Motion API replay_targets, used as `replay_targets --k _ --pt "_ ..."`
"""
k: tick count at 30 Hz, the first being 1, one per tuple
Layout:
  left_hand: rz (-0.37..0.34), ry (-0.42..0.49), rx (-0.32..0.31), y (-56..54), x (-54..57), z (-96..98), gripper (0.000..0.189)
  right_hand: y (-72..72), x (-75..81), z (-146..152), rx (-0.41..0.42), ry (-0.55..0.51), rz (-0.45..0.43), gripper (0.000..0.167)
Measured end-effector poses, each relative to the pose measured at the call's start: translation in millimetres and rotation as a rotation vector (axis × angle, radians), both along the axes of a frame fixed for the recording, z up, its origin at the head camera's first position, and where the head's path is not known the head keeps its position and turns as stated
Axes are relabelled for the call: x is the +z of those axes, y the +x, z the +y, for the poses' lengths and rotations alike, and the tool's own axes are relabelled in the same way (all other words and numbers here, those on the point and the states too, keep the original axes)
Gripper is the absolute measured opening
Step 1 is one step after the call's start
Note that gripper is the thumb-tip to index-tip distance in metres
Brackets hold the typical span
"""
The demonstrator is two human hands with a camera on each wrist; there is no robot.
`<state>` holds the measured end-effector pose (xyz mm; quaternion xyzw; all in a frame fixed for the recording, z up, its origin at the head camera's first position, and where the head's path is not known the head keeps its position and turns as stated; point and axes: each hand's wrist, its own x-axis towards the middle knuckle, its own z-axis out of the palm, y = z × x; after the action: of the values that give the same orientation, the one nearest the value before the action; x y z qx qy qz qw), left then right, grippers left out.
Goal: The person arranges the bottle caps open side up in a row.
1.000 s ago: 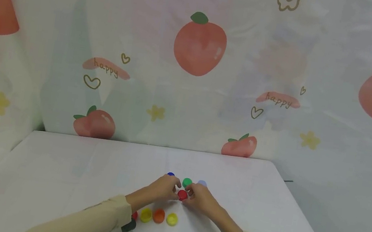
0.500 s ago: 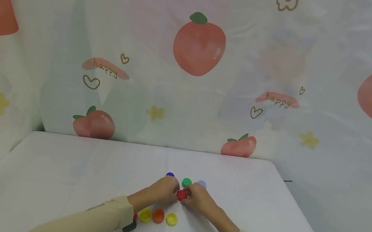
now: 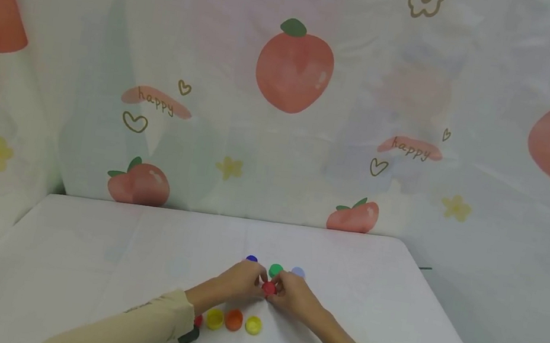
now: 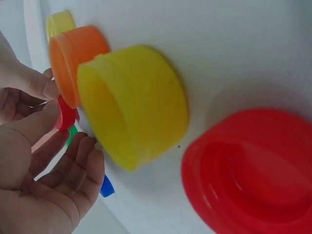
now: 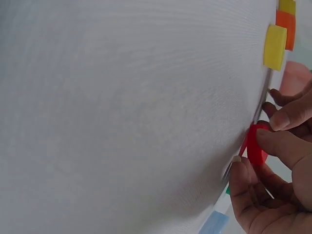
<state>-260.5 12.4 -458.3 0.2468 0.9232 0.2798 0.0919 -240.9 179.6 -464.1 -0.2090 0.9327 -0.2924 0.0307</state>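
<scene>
A red cap (image 3: 269, 289) is between my two hands, over the middle of the white table. My left hand (image 3: 241, 280) pinches it from the left; in the left wrist view the thumb and a finger meet the cap's (image 4: 66, 115) rim. From the right my right hand (image 3: 297, 295) grips the same cap, its thumb on the side of the red cap (image 5: 254, 144) in the right wrist view. Nearer to me stand a yellow cap (image 3: 215, 319), an orange cap (image 3: 234, 320) and a second yellow cap (image 3: 253, 325), their hollow sides showing.
Beyond the hands lie a blue cap (image 3: 252, 258), partly hidden, a green cap (image 3: 276, 270) and a pale blue cap (image 3: 298, 272). Another red cap (image 4: 253, 170) stands under my left forearm. A patterned cloth (image 3: 276, 165) hangs behind the table (image 3: 177, 240).
The fingers of both hands have shifted slightly around the red cap, which stays in nearly the same place. The other caps have not moved.
</scene>
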Motion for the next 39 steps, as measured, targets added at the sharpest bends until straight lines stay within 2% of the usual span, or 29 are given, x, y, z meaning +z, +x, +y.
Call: replay_targets --k 12,20,26,31,39 --pt "-0.031 0.009 -0.009 1.9 -1.5 -0.6 0.021 1.3 -0.4 -2 0.017 0.014 -0.016 0.027" --pt "-0.026 0.060 -0.003 2.6 -5.4 -5.6 0.018 6.1 1.5 -2 0.014 -0.008 -0.005 0.025" --pt "-0.053 0.145 0.002 6.0 -3.1 -9.7 0.018 9.4 4.1 2 0.027 -0.043 0.029 0.027" --pt "-0.040 0.228 -0.021 6.6 -2.1 -11.4 0.020 10.7 5.3 5 0.038 -0.076 0.073 0.029" --pt "-0.054 0.279 -0.054 11.7 1.5 -11.7 0.016 15.8 9.1 9 -0.001 -0.161 0.024 0.025"
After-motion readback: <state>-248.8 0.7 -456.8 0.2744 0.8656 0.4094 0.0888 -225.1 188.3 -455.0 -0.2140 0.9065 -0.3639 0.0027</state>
